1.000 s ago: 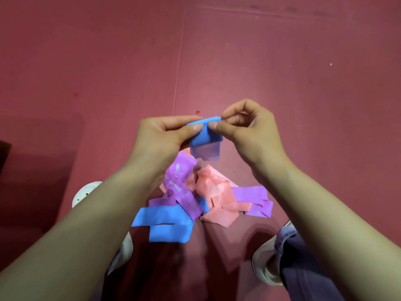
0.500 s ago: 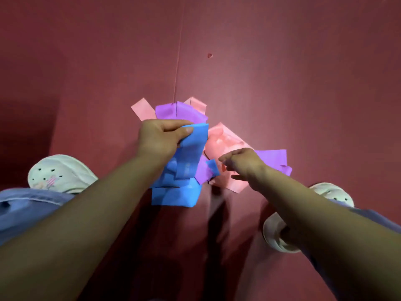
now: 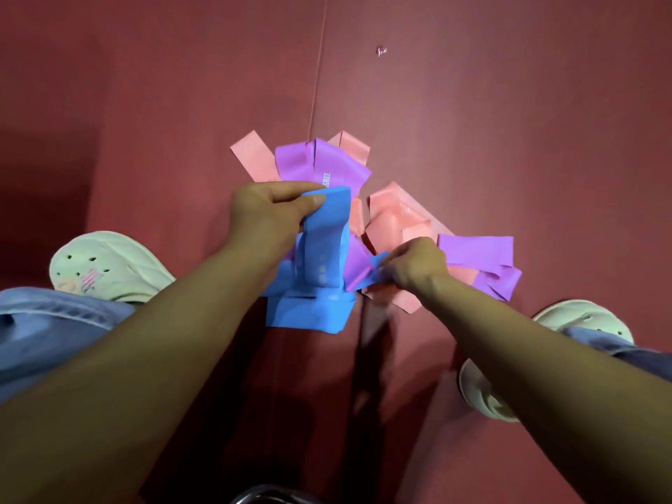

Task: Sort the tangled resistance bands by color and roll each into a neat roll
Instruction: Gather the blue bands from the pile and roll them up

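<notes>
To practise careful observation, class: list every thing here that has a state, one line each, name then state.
blue band: unrolled, upper end lifted, rest heaped on the floor.
purple band: unrolled, lying tangled with pink.
pink band: unrolled, crumpled on floor.
left hand: grips blue band.
right hand: pinches a blue end.

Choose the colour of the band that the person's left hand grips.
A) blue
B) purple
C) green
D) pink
A: the left hand pinches the upper end of the blue band between thumb and fingers, lifting it above the pile.
</notes>
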### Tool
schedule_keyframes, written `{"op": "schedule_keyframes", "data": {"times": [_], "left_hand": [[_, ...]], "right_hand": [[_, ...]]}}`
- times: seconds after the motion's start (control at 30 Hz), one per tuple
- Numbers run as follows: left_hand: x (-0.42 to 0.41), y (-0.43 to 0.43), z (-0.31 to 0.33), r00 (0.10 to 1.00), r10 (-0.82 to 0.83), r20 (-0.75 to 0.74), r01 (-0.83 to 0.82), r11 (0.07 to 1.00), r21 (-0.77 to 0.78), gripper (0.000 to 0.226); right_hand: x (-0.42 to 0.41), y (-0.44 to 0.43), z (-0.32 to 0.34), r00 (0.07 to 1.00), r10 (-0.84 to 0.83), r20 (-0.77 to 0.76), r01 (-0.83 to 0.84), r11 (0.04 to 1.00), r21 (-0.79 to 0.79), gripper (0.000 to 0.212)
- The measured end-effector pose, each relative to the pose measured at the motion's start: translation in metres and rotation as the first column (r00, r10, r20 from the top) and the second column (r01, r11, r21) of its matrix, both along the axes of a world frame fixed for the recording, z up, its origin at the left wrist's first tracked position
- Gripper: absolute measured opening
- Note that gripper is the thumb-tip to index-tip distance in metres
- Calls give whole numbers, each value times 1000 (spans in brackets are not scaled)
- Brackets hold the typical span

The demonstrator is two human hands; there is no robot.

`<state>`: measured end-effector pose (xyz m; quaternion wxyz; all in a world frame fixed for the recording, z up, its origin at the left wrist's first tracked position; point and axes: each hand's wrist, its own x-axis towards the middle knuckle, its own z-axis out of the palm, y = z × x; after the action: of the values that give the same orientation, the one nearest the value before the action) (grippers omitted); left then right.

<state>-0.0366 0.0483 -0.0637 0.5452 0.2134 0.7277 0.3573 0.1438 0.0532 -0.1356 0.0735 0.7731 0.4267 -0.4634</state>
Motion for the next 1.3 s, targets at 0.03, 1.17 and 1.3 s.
{"op": "schedule_keyframes", "data": {"times": [0.03, 1.17, 1.3], "left_hand": [[0, 0, 6, 1000, 0, 1, 0, 1000, 8, 15], [45, 38, 181, 968, -81, 236, 11, 959, 284, 14], [44, 39, 186, 949, -46, 312, -43, 961, 272, 12]], "right_hand": [[2, -1, 7, 1000, -6, 0, 6, 1000, 18, 17], [22, 47, 275, 834, 152, -531, 254, 748, 613, 15], [19, 47, 275, 814, 130, -567, 308, 730, 610, 16]]}}
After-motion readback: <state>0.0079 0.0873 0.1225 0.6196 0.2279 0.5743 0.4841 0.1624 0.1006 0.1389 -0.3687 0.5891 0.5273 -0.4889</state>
